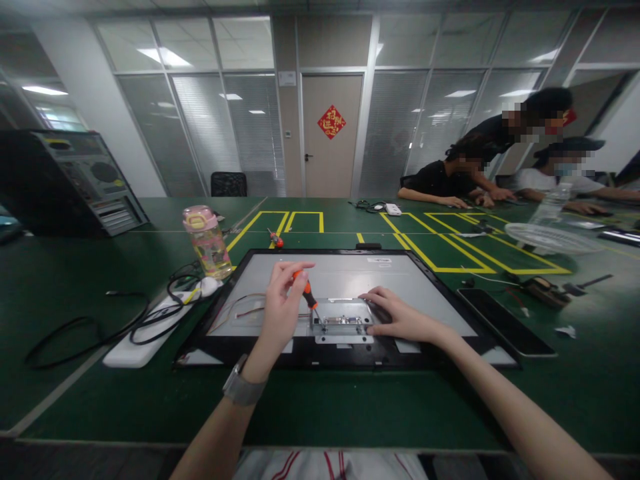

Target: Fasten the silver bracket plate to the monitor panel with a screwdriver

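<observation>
My left hand (284, 300) grips an orange and black screwdriver (309, 293), tilted with its tip down at the left part of a metal bracket (345, 339). The bracket carries connector ports and sits on the back of a flat display panel (400, 283), which has a black frame and lies on the table. My right hand (395, 313) rests on the bracket's right end, its thumb and fingers apart across it. Thin wires (250, 311) run over the panel to the left of the bracket. Whether the screwdriver tip sits in a screw is too small to tell.
Left stand a pink-lidded bottle (207, 243), a white power strip (145, 340) with black cables and a computer case (70, 183). A small red-handled tool (275, 239) lies behind the panel. To the right are a phone (503, 323) and a fan grille (550, 238). Several people sit or lean at far right.
</observation>
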Motion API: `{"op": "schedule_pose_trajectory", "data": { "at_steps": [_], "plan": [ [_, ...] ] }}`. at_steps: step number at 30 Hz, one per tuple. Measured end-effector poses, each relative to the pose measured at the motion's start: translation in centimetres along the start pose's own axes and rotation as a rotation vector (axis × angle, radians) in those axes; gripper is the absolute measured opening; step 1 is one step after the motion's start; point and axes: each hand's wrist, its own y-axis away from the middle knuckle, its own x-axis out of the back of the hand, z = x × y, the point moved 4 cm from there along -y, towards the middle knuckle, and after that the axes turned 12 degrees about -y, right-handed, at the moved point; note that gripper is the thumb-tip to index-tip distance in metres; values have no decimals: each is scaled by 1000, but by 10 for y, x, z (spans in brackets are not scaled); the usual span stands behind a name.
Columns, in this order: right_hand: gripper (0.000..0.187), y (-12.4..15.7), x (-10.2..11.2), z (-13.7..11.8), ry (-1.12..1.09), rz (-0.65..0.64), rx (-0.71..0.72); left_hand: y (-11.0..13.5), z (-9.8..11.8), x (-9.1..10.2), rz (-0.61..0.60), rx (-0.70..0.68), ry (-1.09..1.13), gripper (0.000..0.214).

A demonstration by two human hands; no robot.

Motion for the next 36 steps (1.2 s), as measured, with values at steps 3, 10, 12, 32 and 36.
{"op": "schedule_pose_trajectory", "data": {
  "at_steps": [3, 10, 12, 32, 36],
  "plan": [
    [67, 0, 0, -1, 2, 2, 0, 0, 1, -1, -15, 6, 60, 25],
    [67, -1, 0, -1, 12, -4, -3, 0, 0, -2, -52, 49, 125, 26],
    [67, -1, 0, 0, 16, -2, -2, 1, -2, -6, -96, 76, 183, 30],
    [68, 0, 0, -2, 12, -4, -9, 3, -8, -10, -134, 111, 170, 38],
    [67, 0, -1, -2, 15, -5, 1, 2, -4, -7, -88, 16, 55, 26]
  ]
}}
